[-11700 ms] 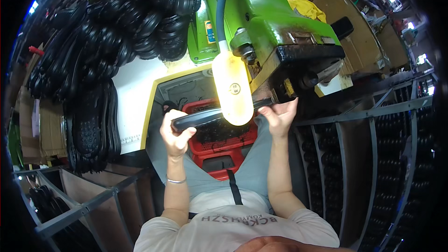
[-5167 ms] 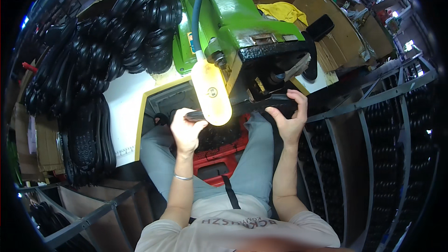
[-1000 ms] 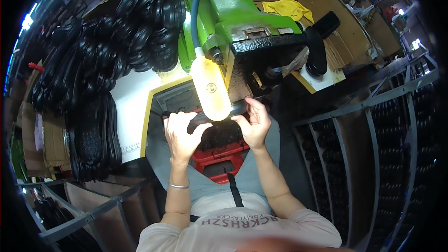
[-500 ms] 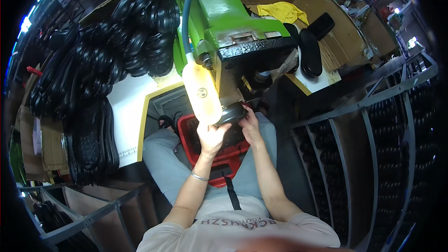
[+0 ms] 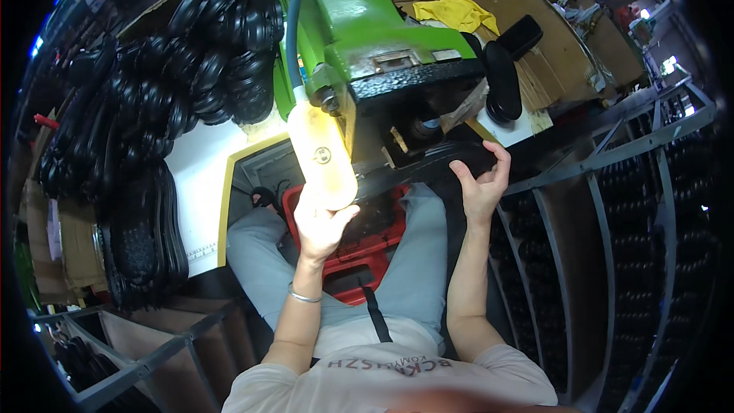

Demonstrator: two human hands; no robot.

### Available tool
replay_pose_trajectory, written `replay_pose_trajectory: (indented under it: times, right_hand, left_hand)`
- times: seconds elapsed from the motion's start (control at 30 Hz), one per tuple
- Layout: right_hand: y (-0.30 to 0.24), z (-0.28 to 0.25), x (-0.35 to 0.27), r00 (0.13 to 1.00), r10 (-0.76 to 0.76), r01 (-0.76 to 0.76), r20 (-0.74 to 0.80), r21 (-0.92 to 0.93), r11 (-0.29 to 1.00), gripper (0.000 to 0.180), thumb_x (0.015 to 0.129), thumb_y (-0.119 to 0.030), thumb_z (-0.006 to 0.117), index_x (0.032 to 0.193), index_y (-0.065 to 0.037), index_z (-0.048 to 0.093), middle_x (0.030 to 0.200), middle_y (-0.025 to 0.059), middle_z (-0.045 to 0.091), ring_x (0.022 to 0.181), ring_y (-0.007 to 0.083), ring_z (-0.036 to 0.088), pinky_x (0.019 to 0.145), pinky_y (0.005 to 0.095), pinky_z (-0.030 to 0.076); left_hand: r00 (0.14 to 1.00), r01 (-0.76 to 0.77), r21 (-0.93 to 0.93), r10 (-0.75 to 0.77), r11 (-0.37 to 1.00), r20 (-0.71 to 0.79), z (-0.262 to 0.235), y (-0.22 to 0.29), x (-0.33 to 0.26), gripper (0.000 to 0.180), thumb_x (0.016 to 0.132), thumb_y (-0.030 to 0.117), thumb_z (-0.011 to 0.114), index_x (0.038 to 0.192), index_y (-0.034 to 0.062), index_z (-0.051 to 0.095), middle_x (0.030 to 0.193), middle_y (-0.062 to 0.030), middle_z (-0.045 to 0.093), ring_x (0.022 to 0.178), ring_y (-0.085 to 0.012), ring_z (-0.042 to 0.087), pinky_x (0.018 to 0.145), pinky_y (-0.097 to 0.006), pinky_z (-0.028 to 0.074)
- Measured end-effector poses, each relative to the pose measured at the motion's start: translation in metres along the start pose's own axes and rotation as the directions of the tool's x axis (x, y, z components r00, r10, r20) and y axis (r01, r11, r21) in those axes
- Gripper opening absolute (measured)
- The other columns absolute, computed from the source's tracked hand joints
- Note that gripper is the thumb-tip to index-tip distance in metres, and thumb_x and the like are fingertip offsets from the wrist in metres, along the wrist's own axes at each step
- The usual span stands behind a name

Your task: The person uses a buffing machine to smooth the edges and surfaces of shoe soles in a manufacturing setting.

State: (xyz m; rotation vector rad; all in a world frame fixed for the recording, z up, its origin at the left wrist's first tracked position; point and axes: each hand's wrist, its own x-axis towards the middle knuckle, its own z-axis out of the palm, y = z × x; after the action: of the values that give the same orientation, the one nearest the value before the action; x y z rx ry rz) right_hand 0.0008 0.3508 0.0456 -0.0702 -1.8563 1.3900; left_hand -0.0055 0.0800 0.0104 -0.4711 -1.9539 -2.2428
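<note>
A long black shoe sole (image 5: 428,167) lies lengthwise under the head of a green machine (image 5: 401,46). My right hand (image 5: 482,187) grips its right end, thumb on the near side and fingers at the far side. At the other end is my left hand (image 5: 317,231), its thumb bent toward the sole. A bright white lamp (image 5: 325,157) hides the left fingers and that tip of the sole, though the hand appears closed on it. Below the sole, between my knees, sits a red plastic bin (image 5: 359,264).
Piles of black soles (image 5: 206,53) cover the white tabletop (image 5: 200,183) on the left. More soles (image 5: 501,80) and a yellow cloth (image 5: 459,14) lie right of the machine, by a cardboard box (image 5: 527,46). A metal rack (image 5: 600,214) filled with soles stands at my right.
My right hand has moved far to the right and slightly up. The sole, bunched close between both hands before, now stretches out lengthwise. My left hand has shifted a little left.
</note>
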Motion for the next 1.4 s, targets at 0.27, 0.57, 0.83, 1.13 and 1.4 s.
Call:
replay_pose_trajectory:
  times: [0.27, 0.57, 0.83, 1.13, 1.4]
  right_hand:
    - [-0.015, 0.045, -0.022, 0.992, -0.014, -0.016, 0.127, 0.233, 0.972, 0.061, 0.06, 0.007, 0.083, 0.114, 0.002, 0.055, 0.132, 0.0171, 0.047, 0.11, 0.0232, 0.056, 0.093, 0.0321, 0.049]
    - [-0.026, 0.102, -0.061, 0.978, -0.174, 0.16, 0.117, 0.12, 0.98, 0.068, 0.053, 0.001, 0.09, 0.112, 0.005, 0.056, 0.117, 0.0195, 0.062, 0.097, 0.0229, 0.064, 0.084, 0.0325, 0.054]
    - [-0.041, 0.116, -0.06, 0.906, -0.405, 0.418, 0.126, -0.108, 0.902, 0.049, 0.055, -0.006, 0.09, 0.093, 0.007, 0.062, 0.085, 0.0156, 0.066, 0.074, 0.0273, 0.066, 0.068, 0.0336, 0.055]
    - [0.007, 0.102, -0.071, 0.94, -0.298, 0.308, 0.166, -0.037, 0.951, 0.044, 0.065, -0.001, 0.083, 0.102, 0.009, 0.061, 0.091, 0.0156, 0.068, 0.079, 0.0248, 0.066, 0.072, 0.0309, 0.054]
    - [0.1, 0.085, -0.142, 0.691, 0.548, -0.708, 0.47, 0.593, 0.383, 0.053, 0.083, -0.006, 0.07, 0.13, -0.001, 0.046, 0.121, 0.0084, 0.056, 0.111, 0.0182, 0.054, 0.092, 0.0334, 0.047]
  left_hand:
    - [0.976, -0.009, -0.287, -0.055, 0.958, -0.211, -0.049, 0.018, -0.013, 0.039, 0.068, -0.005, 0.075, 0.099, 0.0014, 0.051, 0.091, -0.0044, 0.054, 0.079, -0.0114, 0.055, 0.074, -0.024, 0.047]
    - [0.953, 0.055, -0.452, -0.181, 0.89, -0.241, -0.124, -0.014, -0.042, 0.042, 0.076, 0.007, 0.079, 0.101, 0.0021, 0.047, 0.098, -0.0049, 0.048, 0.09, -0.014, 0.056, 0.075, -0.028, 0.052]
    - [0.961, 0.15, 0.616, -0.261, 0.774, 0.093, -0.099, -0.031, -0.015, 0.039, 0.064, 0.013, 0.084, 0.093, 0.003, 0.061, 0.086, -0.0116, 0.066, 0.081, -0.029, 0.065, 0.077, -0.038, 0.05]
    - [0.994, -0.056, 0.239, 0.078, 0.969, -0.082, 0.008, -0.034, 0.016, 0.039, 0.073, 0.007, 0.076, 0.109, 0.0013, 0.063, 0.096, -0.0121, 0.069, 0.09, -0.0225, 0.066, 0.089, -0.035, 0.05]
    - [0.965, 0.021, -0.36, -0.113, 0.933, -0.237, 0.035, -0.053, -0.009, 0.036, 0.077, -0.004, 0.074, 0.108, -0.0005, 0.057, 0.104, -0.0075, 0.063, 0.094, -0.0153, 0.06, 0.088, -0.029, 0.047]
